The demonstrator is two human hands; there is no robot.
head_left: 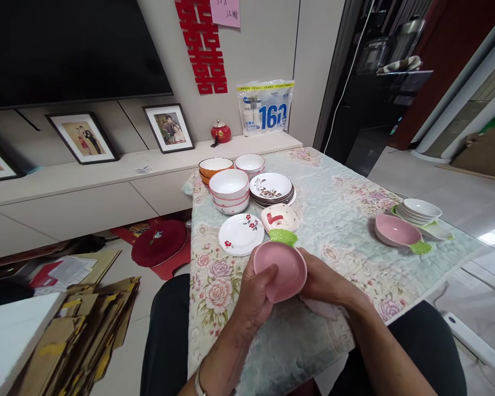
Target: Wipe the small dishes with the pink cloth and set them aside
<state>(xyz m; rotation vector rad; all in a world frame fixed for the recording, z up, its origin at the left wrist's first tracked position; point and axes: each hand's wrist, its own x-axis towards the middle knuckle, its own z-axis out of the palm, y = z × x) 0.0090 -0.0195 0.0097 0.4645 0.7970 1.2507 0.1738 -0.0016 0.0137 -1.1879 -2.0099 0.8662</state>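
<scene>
A pink peach-shaped bowl with a green leaf handle (280, 272) is held up over the near edge of the table. My left hand (253, 291) grips its left side, the thumb pressed on the inside and the fingers behind. At its right side, my right hand (317, 278) is closed against the back, its fingertips hidden by the bowl. A pale cloth (322, 308) hangs below my right hand, seemingly bunched in it. Just beyond the bowl lie white flower-patterned plates (241, 234) and a pink-white patterned dish (279, 218).
Farther back stand stacked white bowls (230, 187), orange bowls (215, 165) and brown-flowered plates (271, 186). To the right, another pink leaf-handled bowl (397, 230) sits beside stacked small white bowls (421, 209). A quilted floral cloth covers the table (334, 181). Flattened cardboard (82, 330) lies at left.
</scene>
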